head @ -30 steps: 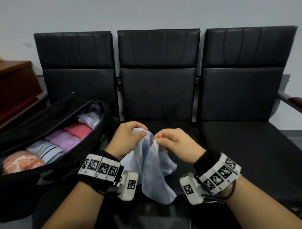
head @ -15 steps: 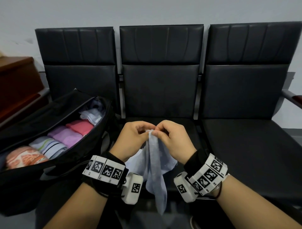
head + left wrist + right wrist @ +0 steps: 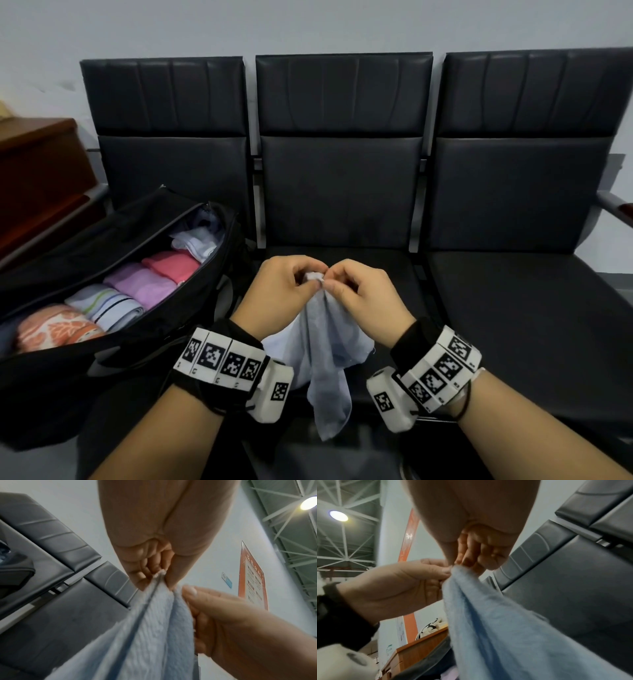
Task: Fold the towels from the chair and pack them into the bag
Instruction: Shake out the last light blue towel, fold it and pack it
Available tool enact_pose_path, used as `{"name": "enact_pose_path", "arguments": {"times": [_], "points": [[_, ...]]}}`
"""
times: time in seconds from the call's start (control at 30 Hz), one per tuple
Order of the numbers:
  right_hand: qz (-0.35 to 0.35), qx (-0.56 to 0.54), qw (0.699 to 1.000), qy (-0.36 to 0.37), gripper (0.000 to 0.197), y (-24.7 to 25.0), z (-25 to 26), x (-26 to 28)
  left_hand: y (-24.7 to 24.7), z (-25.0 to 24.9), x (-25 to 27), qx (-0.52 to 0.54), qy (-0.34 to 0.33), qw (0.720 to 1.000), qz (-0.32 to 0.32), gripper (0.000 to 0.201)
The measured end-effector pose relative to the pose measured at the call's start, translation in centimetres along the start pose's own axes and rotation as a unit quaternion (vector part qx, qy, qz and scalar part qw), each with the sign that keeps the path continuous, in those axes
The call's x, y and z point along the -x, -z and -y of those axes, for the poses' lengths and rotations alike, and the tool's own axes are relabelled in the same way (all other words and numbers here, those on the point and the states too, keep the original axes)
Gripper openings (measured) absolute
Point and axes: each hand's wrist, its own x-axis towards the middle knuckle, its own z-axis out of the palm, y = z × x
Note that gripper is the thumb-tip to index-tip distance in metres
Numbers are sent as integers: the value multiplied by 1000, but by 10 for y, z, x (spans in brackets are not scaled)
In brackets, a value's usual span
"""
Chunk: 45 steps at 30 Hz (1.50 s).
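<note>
- The left hand and right hand meet knuckle to knuckle above the middle chair seat, each grip pinched together on the top edge of the pale blue towel.
- From the left wrist, the left thumb and curled fingers clamp the towel's corner, with the right hand just beside it against the cloth.
- From the right wrist, the right fingertips nip the same gathered edge, touching the left hand's fingers.
- The towel hangs down from both grips in loose vertical folds, its lower end dangling in front of the seat's front edge.
- To the left, the open black bag sits on the left seat, holding a row of folded towels: orange-patterned, striped, lilac, pink and white.
</note>
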Motion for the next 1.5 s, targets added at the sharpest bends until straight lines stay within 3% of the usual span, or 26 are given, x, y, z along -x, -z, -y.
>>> {"name": "enact_pose_path", "arguments": {"times": [0.1,0.27,0.37,0.5,0.63,0.83,1.03,1.17,1.5], "points": [[99,7,995,-15,10,3,-20,8,9,3,-2,-9,-20,998,-63,29],[210,164,960,-89,33,-1,-69,23,24,0,-5,5,-56,989,-139,31],[236,217,941,-108,35,0,-91,32,36,-3,-6,10,-59,981,-187,32],[235,326,913,-65,30,10,-105,39,58,-8,-7,-1,-75,965,-253,32],[174,396,902,15,31,35,-104,35,79,-7,-9,-4,-71,955,-289,31],[9,341,938,69,15,88,-73,5,102,13,-15,-65,-44,945,-318,24],[-128,193,973,-5,9,118,-42,-20,111,25,-23,-97,-20,935,-340,26],[-153,153,976,-9,10,122,-29,-24,114,25,-22,-105,-12,934,-340,25],[-246,175,951,70,7,136,16,-15,123,0,-10,-96,-45,923,-370,26]]}}
